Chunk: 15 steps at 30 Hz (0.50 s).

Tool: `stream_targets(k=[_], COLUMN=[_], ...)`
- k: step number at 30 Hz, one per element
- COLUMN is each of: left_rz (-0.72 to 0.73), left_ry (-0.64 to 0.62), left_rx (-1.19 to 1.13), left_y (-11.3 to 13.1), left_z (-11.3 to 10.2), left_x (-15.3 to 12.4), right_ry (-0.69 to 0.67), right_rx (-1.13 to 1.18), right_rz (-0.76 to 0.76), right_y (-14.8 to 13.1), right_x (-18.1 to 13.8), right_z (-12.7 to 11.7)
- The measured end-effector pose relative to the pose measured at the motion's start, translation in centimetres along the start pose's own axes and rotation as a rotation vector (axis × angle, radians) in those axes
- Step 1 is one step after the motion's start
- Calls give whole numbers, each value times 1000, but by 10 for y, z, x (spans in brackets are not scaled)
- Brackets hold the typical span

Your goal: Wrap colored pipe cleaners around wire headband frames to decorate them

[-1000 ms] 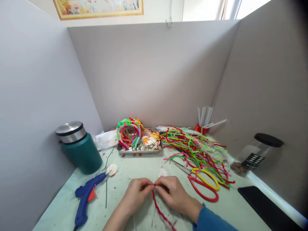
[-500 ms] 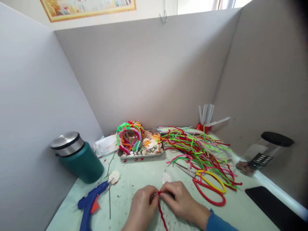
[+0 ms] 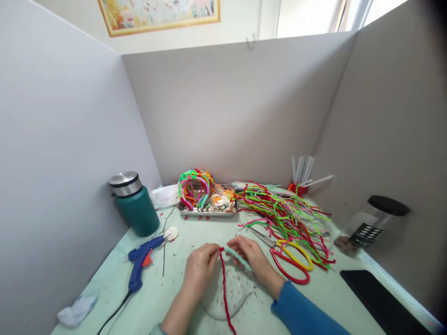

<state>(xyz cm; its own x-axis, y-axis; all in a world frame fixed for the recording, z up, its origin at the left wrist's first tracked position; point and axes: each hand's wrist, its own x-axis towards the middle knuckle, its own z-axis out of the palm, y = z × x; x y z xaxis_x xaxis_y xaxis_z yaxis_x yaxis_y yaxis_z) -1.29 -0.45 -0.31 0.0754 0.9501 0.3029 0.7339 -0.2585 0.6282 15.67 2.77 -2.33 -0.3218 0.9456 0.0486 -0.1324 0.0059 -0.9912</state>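
Note:
My left hand (image 3: 201, 266) is closed in a pinch at the red wrapped spot of a thin headband. From that spot a red pipe cleaner (image 3: 224, 284) hangs down toward me. A pale mint fuzzy stretch (image 3: 239, 257) of the headband runs rightward from the red spot, and a bare grey curve (image 3: 223, 319) loops below, near the tabletop. My right hand (image 3: 252, 257) is beside the mint stretch with its fingers spread; its thumb is partly hidden. Scissors (image 3: 288, 255) with red and yellow handles lie just right of that hand.
A blue glue gun (image 3: 139, 263) lies left, its tip at a pale disc (image 3: 171, 233). Behind it stands a teal flask (image 3: 138, 211). A metal tray (image 3: 209, 214) holds colourful hoops. Loose pipe cleaners (image 3: 279, 209), a jar (image 3: 372, 225) and a black slab (image 3: 377, 298) are right.
My right fingers have parted from the red spot and spread. The mint stretch and grey curve now show. The view has shifted, showing more of the near table.

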Motion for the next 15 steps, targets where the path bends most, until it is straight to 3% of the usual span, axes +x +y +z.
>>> stream_targets(k=[3, 6, 11, 15], left_rz=[-149, -276, -505, -537], left_ry=[75, 135, 67, 33], left_rx=[-235, -465, -788, -876], left_y=[-6, -7, -6, -7], left_z=[-2, 1, 15, 19], left_x=[8, 16, 17, 14], right_ry=[95, 86, -53, -203], right_rx=[157, 158, -148, -442], right_rz=[29, 13, -173, -450], right_y=[1, 3, 4, 3], right_x=[5, 7, 1, -8], right_z=[-4, -4, 3, 8])
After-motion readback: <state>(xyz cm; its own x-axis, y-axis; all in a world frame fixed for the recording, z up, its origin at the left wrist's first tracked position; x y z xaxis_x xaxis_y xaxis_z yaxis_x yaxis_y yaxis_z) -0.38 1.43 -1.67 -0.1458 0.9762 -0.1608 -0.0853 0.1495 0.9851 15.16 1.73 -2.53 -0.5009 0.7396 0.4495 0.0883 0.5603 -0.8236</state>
